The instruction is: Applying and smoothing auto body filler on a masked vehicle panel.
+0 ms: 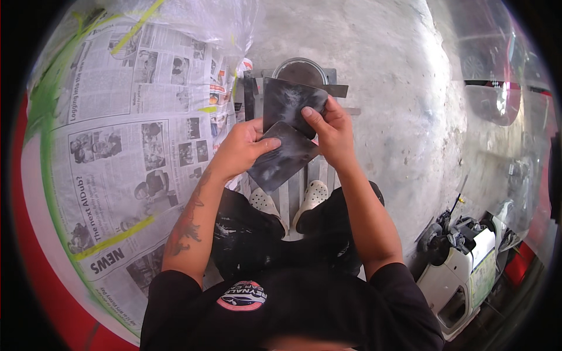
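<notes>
Currently left hand [243, 147] pinches lower dark sheet [280, 167], right hand [335, 133] pinches upper dark sheet [285, 96]; sheets overlap near round can [301, 59]. Risk: slack thumb could let either sheet slip.

The left grip [243, 149] pinches a dark lower sheet [283, 164], thumb on top, while the right grip [333, 131] holds a dark upper sheet [284, 105] by its right edge. Both sheets carry whitish smears, and the lower one overlaps the bottom of the upper one. Just beyond them sits a round container [301, 59], partly covered. Newspaper [117, 146] with strips of yellow tape [120, 237] spreads along the left; clear plastic [205, 17] lies above it. Pale perforated clogs [314, 195] show below the hands, concrete floor [392, 88] stretches right, and a white vehicle body [468, 263] stands lower right.
</notes>
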Demonstrator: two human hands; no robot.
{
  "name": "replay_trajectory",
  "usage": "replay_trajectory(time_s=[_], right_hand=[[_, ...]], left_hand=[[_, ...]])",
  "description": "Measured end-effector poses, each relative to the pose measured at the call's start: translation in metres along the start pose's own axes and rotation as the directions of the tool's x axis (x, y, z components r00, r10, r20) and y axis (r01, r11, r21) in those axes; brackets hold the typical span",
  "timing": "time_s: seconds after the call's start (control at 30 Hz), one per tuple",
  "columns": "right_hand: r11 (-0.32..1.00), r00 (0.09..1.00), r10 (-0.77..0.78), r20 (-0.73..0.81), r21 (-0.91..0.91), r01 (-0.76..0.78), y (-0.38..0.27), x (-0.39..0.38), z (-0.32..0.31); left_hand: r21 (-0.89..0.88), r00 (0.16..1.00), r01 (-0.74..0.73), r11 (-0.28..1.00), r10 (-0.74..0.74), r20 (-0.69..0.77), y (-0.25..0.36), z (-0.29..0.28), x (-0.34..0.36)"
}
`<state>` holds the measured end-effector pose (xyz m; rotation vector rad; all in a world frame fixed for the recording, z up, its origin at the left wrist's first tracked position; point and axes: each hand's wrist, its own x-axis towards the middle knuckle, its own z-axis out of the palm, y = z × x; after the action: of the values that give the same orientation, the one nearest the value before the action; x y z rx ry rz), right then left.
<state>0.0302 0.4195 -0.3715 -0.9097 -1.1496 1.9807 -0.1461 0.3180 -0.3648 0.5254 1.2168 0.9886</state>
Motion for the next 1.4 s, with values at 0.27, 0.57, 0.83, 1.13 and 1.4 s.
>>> replay_trajectory(time_s=[0.27,0.57,0.83,1.13,1.4], right_hand=[[0.717,0.879,0.348,-0.325,-0.513,-0.473,0.074,0.035,-0.096],[0.788,0.89,-0.248,-0.383,-0.615,-0.045,0.113,0.091,-0.121],[0.716,0.922,-0.317,-0.221,-0.694,0.08,0.089,0.098,-0.091],[0.842,0.932,-0.224,-0.285,-0.538,0.038,0.115,0.1,-0.102],[0.986,0.823,-0.098,-0.559,-0.164,0.007,0.107,0.099,-0.133]], left_hand=[[-0.569,0.878,-0.46,0.682,0.252,-0.407,-0.021,-0.071,0.091],[-0.613,0.865,-0.478,0.629,0.214,-0.454,-0.023,-0.076,0.096],[-0.513,0.816,-0.523,0.681,0.226,-0.532,-0.028,-0.084,0.085],[-0.434,0.797,-0.524,0.733,0.242,-0.553,-0.039,-0.085,0.095],[-0.319,0.777,-0.505,0.802,0.262,-0.572,-0.052,-0.081,0.114]])
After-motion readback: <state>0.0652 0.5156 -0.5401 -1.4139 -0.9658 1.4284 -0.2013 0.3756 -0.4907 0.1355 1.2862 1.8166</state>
